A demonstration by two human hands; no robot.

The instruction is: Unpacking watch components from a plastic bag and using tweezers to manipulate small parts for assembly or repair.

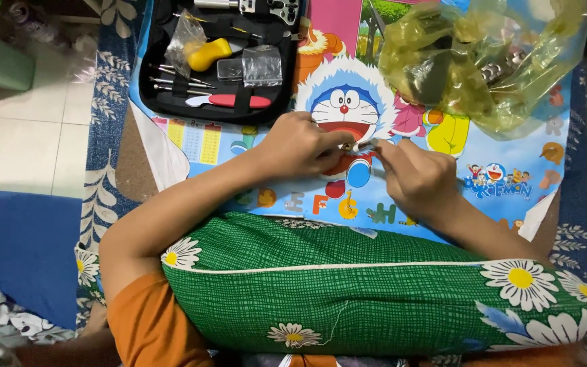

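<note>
Here, largest first: a green daisy-print pillow lies across your lap, under both forearms. Beyond it, a cartoon-printed mat carries a yellow plastic bag and an open black tool case. Your left hand and right hand meet at centre, fingers pinched on a small metal piece, too small to identify.
</note>
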